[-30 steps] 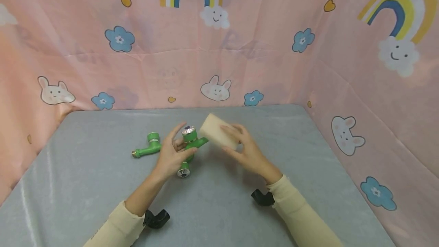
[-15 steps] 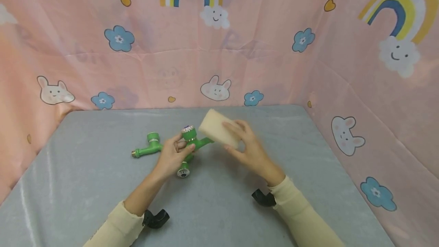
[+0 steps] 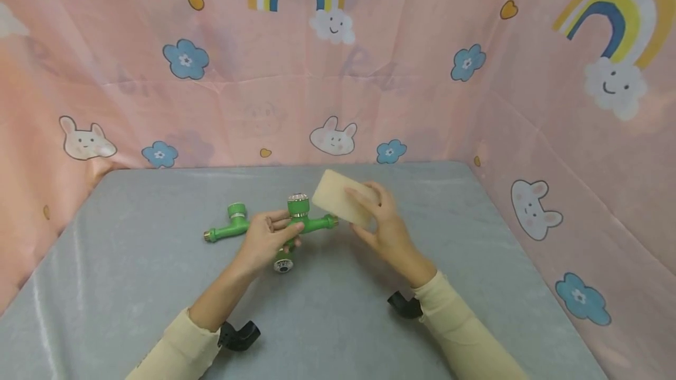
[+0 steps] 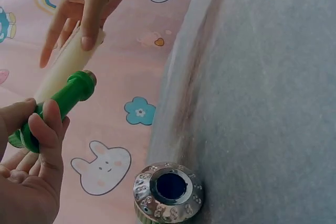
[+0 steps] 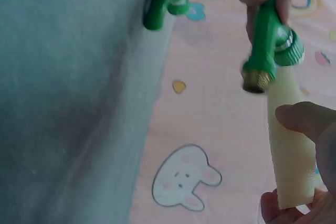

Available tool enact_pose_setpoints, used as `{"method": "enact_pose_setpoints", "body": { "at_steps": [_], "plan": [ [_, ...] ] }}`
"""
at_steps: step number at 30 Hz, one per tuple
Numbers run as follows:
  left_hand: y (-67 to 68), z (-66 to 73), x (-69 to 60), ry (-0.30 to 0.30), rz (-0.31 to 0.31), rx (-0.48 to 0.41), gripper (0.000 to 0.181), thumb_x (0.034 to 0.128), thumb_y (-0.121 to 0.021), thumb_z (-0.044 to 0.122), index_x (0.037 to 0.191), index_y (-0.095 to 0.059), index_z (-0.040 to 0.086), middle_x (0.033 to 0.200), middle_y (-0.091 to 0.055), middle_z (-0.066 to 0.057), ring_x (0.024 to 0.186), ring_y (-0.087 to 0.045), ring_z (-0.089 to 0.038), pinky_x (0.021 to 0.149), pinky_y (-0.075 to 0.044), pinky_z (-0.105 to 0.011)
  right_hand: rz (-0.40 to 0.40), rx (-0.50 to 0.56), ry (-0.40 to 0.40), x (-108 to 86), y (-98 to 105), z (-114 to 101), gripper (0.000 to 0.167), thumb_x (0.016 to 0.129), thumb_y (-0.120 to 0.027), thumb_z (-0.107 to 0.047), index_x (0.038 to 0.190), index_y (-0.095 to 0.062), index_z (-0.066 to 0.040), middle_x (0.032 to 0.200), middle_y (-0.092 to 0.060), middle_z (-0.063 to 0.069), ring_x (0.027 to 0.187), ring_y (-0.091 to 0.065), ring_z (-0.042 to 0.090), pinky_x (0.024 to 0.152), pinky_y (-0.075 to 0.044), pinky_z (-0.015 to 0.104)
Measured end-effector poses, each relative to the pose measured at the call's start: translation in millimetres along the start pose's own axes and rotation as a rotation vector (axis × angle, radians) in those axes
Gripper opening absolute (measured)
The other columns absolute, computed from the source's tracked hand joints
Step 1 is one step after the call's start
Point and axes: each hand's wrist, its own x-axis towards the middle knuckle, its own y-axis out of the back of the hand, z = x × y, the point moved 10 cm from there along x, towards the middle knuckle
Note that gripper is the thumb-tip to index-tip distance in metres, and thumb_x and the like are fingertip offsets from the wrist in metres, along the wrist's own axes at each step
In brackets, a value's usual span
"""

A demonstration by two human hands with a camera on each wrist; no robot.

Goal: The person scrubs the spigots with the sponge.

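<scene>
My left hand (image 3: 266, 236) grips a green plastic tap (image 3: 315, 224) above the table, thumb and fingers closed around its body. The tap's ribbed knob with a silvery cap points up, and its brass threaded end (image 5: 257, 81) points right toward the sponge. In my right hand (image 3: 395, 239) is a cream block sponge (image 3: 338, 195), pinched between thumb and fingers, tilted just beside the tap. In the right wrist view the sponge overlaps the tap's knob; whether they touch I cannot tell.
A second green tap (image 3: 283, 261) with a silvery cap lies below my left hand, partly hidden by it. Another green tap (image 3: 227, 231) lies farther left on the grey cloth-covered table (image 3: 327, 321). A pink patterned curtain (image 3: 422, 104) stands behind and at the sides.
My left fingers, spread around the tap a second ago, have closed on it. The tap has turned, so its threaded end now faces right. The sponge has shifted slightly right.
</scene>
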Motion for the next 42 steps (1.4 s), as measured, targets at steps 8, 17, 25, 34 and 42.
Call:
{"method": "enact_pose_setpoints", "body": {
  "at_steps": [8, 17, 25, 34, 42],
  "plan": [
    [1.5, -1.9, -0.2, -0.033, 0.065, 0.14, 0.039, 0.0937, -0.069, 0.005, 0.131, -0.062, -0.006, 0.123, -0.07, -0.024, 0.089, -0.075, -0.021, 0.066, -0.062, -0.028, 0.009, 0.112, 0.045, -4.7, 9, -16, 0.064, 0.082, -0.081, -0.007, 0.142, -0.058, -0.012, 0.142, -0.045, 0.026, 0.125, -0.048, 0.044, 0.091, -0.053, 0.056],
    [1.9, 8.9, -6.8, -0.125, 0.152, 0.297, 0.028, 0.0914, -0.074, 0.009, 0.119, -0.073, 0.003, 0.114, -0.076, -0.014, 0.097, -0.067, -0.023, 0.078, -0.058, -0.031, -0.028, -0.036, 0.206, -13.7, -8, -52, 0.066, 0.076, -0.088, -0.006, 0.136, -0.063, -0.016, 0.14, -0.048, 0.024, 0.124, -0.048, 0.042, 0.091, -0.056, 0.053],
    [12.6, 3.0, -7.9, -0.048, 0.216, 0.304, 0.034, 0.0919, -0.074, 0.012, 0.125, -0.07, 0.003, 0.11, -0.076, -0.016, 0.078, -0.064, -0.011, 0.066, -0.055, -0.019, -0.023, -0.037, 0.047, -7.7, 0, -20, 0.064, 0.079, -0.086, -0.008, 0.138, -0.063, -0.018, 0.14, -0.048, 0.026, 0.122, -0.049, 0.046, 0.085, -0.059, 0.054],
    [11.7, 15.1, -9.4, -0.188, 0.239, 0.433, 0.033, 0.0888, -0.077, 0.009, 0.121, -0.073, 0.004, 0.114, -0.075, -0.016, 0.083, -0.068, -0.015, 0.067, -0.057, -0.02, -0.073, 0.182, -0.06, -4.2, 7, -8, 0.062, 0.085, -0.08, -0.01, 0.143, -0.058, -0.016, 0.144, -0.047, 0.021, 0.123, -0.054, 0.039, 0.09, -0.055, 0.051],
    [5.4, 32.6, -14.2, -0.337, 0.27, 0.54, 0.031, 0.0865, -0.079, 0.006, 0.117, -0.075, 0.002, 0.115, -0.075, -0.017, 0.093, -0.075, -0.024, 0.076, -0.063, -0.035, -0.174, 0.117, 0.011, -6.3, -7, -30, 0.06, 0.086, -0.08, -0.016, 0.143, -0.059, -0.019, 0.144, -0.047, 0.023, 0.127, -0.049, 0.041, 0.09, -0.055, 0.051]
  ]
}}
